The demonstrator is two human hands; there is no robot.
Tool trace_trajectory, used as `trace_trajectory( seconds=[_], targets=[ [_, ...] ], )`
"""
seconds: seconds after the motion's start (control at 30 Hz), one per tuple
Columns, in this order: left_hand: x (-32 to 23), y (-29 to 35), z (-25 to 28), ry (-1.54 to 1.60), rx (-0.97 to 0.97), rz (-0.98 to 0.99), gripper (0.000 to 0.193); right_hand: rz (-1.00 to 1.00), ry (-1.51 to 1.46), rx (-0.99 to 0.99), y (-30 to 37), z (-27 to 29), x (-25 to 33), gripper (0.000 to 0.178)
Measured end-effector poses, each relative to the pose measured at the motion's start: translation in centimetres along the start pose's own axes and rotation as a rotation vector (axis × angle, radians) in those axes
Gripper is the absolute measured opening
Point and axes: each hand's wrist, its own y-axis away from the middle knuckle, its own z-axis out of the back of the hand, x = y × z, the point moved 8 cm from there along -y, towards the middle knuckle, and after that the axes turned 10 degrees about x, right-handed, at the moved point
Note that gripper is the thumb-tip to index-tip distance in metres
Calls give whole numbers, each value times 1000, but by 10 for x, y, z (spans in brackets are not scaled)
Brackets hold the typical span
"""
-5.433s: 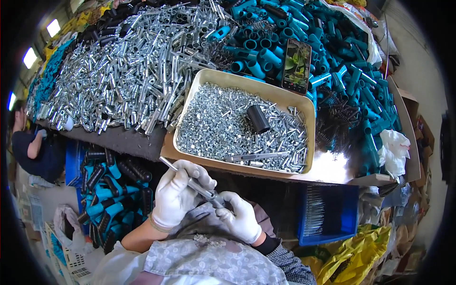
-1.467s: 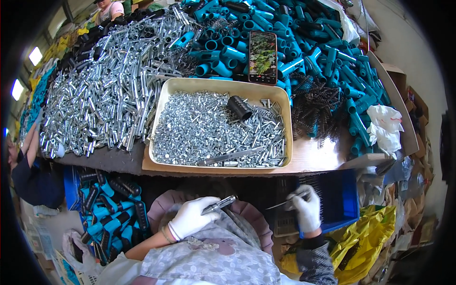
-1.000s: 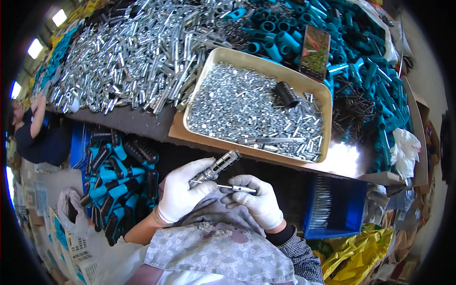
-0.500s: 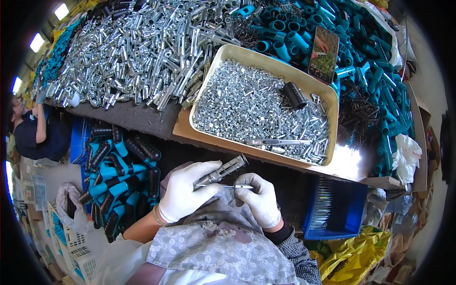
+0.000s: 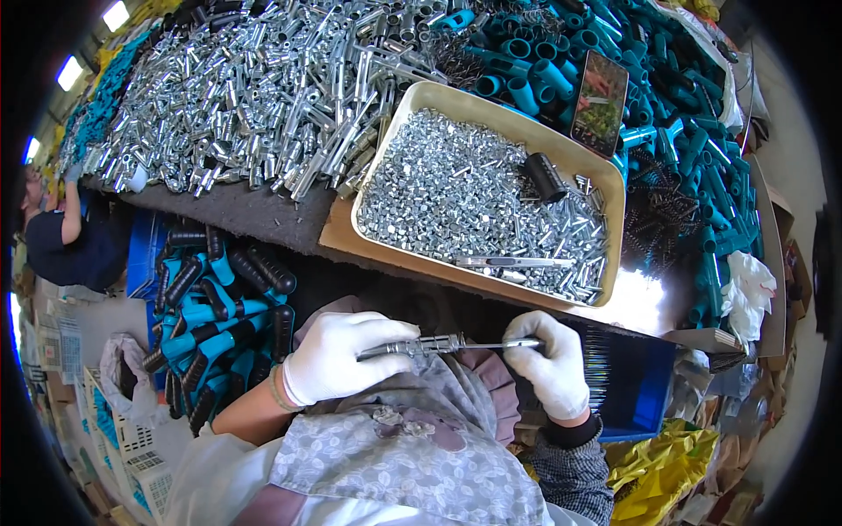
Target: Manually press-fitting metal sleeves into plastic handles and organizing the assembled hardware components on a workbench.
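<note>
Gap between left hand (image 5: 344,358) and right hand (image 5: 554,364): is spanned by metal tube (image 5: 430,344) and thin rod (image 5: 485,345). Strip between hands and tray (image 5: 553,145): is left open. Left side: is crowded by piled handles (image 5: 210,311).

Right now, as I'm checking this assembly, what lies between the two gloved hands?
The head view shows part of a metal assembly and a thin rod bridging the left hand and right hand.
</note>
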Motion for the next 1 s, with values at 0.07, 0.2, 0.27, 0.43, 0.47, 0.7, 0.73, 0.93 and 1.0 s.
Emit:
trace_trajectory(
  seconds=[0.07,0.2,0.27,0.43,0.47,0.7,0.73,0.93,1.0],
  targets=[
    [-3,-1,-6,25,11,-11,34,34,22,69,-3,-14,0,13],
    [-7,-3,-10,119,68,53,28,196,207,204,-9,-38,5,20],
    [-1,1,-13,209,139,58,27,254,242,254,-6,-44,10,28],
    [7,4,-19,300,98,-31,30,369,338,218,-1,-54,13,30],
    [10,3,-23,334,109,-8,30,385,408,193,1,-55,15,31],
    [9,2,-13,358,-49,-2,29,408,-203,-105,10,-26,10,30],
    [7,1,-10,319,-66,12,29,401,-173,-90,13,-30,5,31],
    [2,0,-5,227,-95,78,27,318,35,-15,10,-50,4,40],
    [4,-1,-5,223,-107,99,26,326,130,-11,10,-50,8,41]
  ],
)
